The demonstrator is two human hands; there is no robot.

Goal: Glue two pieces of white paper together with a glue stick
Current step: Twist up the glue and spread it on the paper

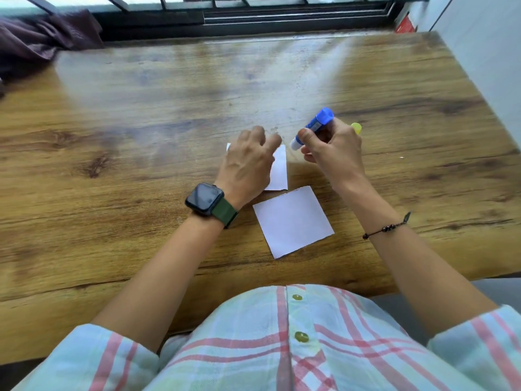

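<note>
The right hand (334, 153) has its fingers (306, 136) closed around the glue stick (313, 127), held tilted with the white tip pointing down toward the far paper (279, 170) and the blue base up and away. The left hand (248, 165) lies on that far paper, fingers spread and pressing down, gripping nothing, so most of the sheet is hidden beneath the palm and only its right strip shows beside the glue tip. The near paper (293, 221) lies flat on the table (141, 136), just behind the left wrist and free of both hands, its far corner almost meeting the other sheet. A small yellow cap (356, 127) sits just beyond the right knuckles. Both sheets look thin, light and limp, likely to slide or crumple under the drag of the stick, so pinning one flat with spread fingers near the glued strip seems wise. The stick is stiff and light, best held mid-barrel.
</note>
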